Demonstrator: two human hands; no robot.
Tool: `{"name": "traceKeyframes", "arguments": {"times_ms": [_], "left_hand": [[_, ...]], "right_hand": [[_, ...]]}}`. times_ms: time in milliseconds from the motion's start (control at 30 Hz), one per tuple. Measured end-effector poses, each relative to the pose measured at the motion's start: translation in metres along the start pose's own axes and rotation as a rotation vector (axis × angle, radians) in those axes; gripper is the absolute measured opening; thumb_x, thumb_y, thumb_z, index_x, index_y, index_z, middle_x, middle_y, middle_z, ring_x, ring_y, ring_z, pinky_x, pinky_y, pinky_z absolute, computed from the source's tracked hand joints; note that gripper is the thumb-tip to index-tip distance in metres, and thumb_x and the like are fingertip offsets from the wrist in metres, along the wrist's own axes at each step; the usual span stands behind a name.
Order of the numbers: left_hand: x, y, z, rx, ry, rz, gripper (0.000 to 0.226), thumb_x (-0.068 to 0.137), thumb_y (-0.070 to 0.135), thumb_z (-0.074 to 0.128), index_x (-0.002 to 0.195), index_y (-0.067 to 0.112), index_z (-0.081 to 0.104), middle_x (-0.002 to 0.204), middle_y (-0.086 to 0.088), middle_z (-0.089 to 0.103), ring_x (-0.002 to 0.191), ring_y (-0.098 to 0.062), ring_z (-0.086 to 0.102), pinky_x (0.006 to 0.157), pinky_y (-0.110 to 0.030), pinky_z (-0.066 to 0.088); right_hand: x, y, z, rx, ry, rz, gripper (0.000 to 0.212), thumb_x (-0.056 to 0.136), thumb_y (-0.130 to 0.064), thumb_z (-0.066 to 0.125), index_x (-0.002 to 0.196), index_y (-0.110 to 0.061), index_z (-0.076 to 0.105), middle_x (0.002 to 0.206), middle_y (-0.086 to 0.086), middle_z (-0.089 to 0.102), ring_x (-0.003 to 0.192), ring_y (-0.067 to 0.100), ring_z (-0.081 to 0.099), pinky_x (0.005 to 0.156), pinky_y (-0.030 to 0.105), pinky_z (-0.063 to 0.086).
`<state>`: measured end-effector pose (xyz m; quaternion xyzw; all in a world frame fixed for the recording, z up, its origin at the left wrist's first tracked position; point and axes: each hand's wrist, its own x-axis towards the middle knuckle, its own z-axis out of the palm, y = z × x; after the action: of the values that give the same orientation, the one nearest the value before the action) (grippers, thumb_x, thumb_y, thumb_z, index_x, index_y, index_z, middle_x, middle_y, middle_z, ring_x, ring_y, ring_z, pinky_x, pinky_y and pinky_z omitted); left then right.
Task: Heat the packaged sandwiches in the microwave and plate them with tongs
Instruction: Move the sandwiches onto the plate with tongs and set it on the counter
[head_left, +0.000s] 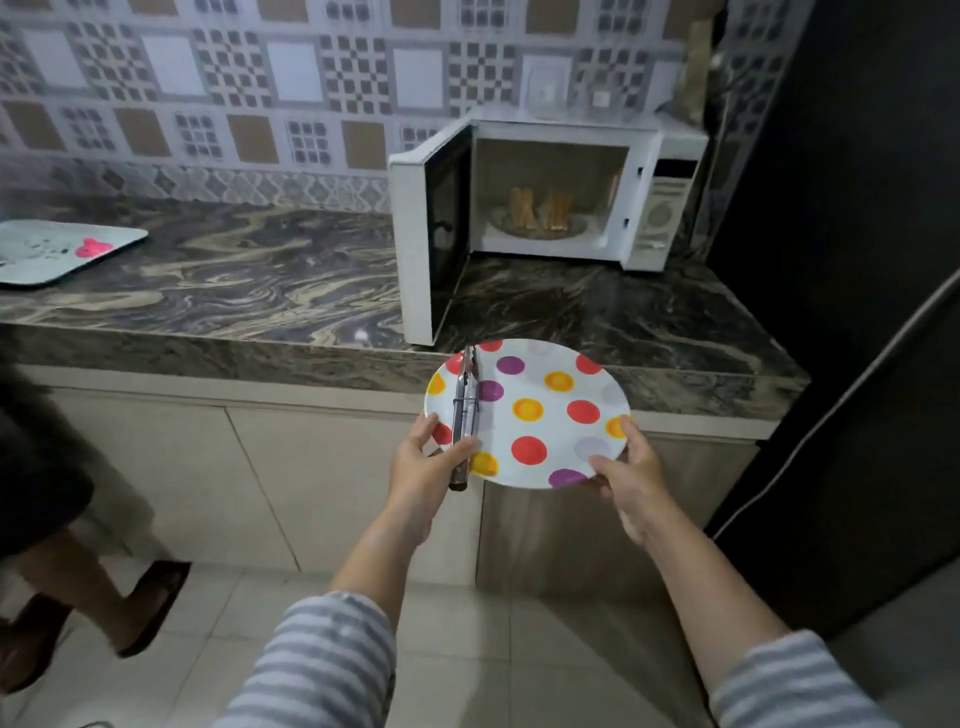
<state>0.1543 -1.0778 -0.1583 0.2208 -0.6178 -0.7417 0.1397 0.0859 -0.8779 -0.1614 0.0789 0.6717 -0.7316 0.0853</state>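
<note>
I hold a white plate (550, 431) with red, yellow and purple dots in front of the counter edge. My left hand (428, 467) grips its left rim, the thumb pinning metal tongs (465, 410) that lie shut across the plate. My right hand (631, 470) grips the plate's right rim. Behind on the counter stands the white microwave (644, 208) with its door (415, 249) swung open to the left. Inside, two sandwiches (540, 210) stand upright on a dish.
A marbled dark counter (260, 280) runs left, with a pale tray (62, 249) at its far left. Another person's legs and sandals (150, 608) are on the tiled floor at the left. A dark fridge (857, 260) stands on the right.
</note>
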Motion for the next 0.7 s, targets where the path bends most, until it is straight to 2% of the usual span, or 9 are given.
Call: {"name": "traceKeyframes", "arguments": {"times_ms": [133,200,300,367,467,533,633,700], "left_hand": [[0.021,-0.002,0.057,0.010,0.001,0.004,0.073,0.080,0.012,0.075,0.144,0.011,0.039,0.143,0.002,0.046,0.109,-0.015,0.059,0.059,-0.009,0.048],[0.034,-0.002,0.079,0.020,-0.003,0.007,0.073,0.079,0.014,0.075,0.143,0.012,0.040,0.131,0.004,0.055,0.102,-0.013,0.061,0.062,-0.011,0.047],[0.057,0.003,0.107,0.020,-0.007,-0.001,0.075,0.079,0.016,0.076,0.144,0.013,0.039,0.130,0.000,0.056,0.108,-0.019,0.061,0.066,-0.013,0.046],[0.073,0.009,0.122,0.047,-0.002,0.007,0.075,0.079,0.017,0.076,0.144,0.012,0.038,0.117,0.006,0.057,0.103,-0.017,0.061,0.065,-0.013,0.046],[0.106,0.020,0.142,0.062,0.005,0.019,0.071,0.078,0.015,0.077,0.140,0.009,0.043,0.105,0.003,0.059,0.084,-0.010,0.060,0.052,-0.005,0.044],[0.133,0.024,0.153,0.087,0.006,0.021,0.058,0.078,0.017,0.078,0.130,0.009,0.053,0.095,0.002,0.060,0.079,-0.009,0.058,0.051,-0.006,0.043],[0.181,0.023,0.165,0.161,0.002,-0.003,0.050,0.075,0.026,0.080,0.117,0.007,0.060,0.101,-0.002,0.063,0.089,-0.016,0.059,0.066,-0.016,0.044],[0.212,0.018,0.170,0.214,-0.019,0.034,0.032,0.074,0.029,0.079,0.094,0.010,0.063,0.093,-0.006,0.062,0.087,-0.021,0.060,0.072,-0.025,0.044]], "right_hand": [[0.039,-0.021,-0.040,-0.046,0.019,-0.041,0.069,0.089,0.003,0.060,0.148,-0.022,0.033,0.125,0.005,0.059,0.105,0.025,0.062,0.058,0.027,0.054],[0.059,-0.028,-0.055,-0.071,0.023,-0.048,0.069,0.089,0.001,0.061,0.147,-0.023,0.034,0.124,0.004,0.059,0.106,0.025,0.062,0.064,0.030,0.056],[0.091,-0.042,-0.067,-0.125,0.021,-0.058,0.069,0.088,-0.003,0.064,0.148,-0.022,0.033,0.128,0.003,0.058,0.110,0.022,0.060,0.080,0.038,0.057],[0.112,-0.054,-0.070,-0.198,0.005,-0.072,0.071,0.089,-0.007,0.064,0.149,-0.022,0.030,0.134,0.001,0.054,0.114,0.018,0.054,0.092,0.037,0.051],[0.148,-0.073,-0.069,-0.268,-0.026,-0.080,0.069,0.091,-0.008,0.062,0.150,-0.018,0.028,0.136,0.001,0.052,0.112,0.017,0.050,0.089,0.030,0.044],[0.176,-0.086,-0.065,-0.313,-0.025,-0.084,0.069,0.091,-0.008,0.063,0.150,-0.016,0.028,0.139,0.006,0.051,0.119,0.021,0.051,0.090,0.029,0.043],[0.220,-0.100,-0.054,-0.361,-0.027,-0.084,0.068,0.092,-0.007,0.060,0.150,-0.015,0.026,0.141,0.007,0.049,0.124,0.023,0.048,0.093,0.028,0.040],[0.249,-0.107,-0.046,-0.401,-0.030,-0.071,0.068,0.093,-0.008,0.059,0.151,-0.016,0.025,0.143,0.007,0.047,0.127,0.024,0.046,0.095,0.029,0.039]]}}
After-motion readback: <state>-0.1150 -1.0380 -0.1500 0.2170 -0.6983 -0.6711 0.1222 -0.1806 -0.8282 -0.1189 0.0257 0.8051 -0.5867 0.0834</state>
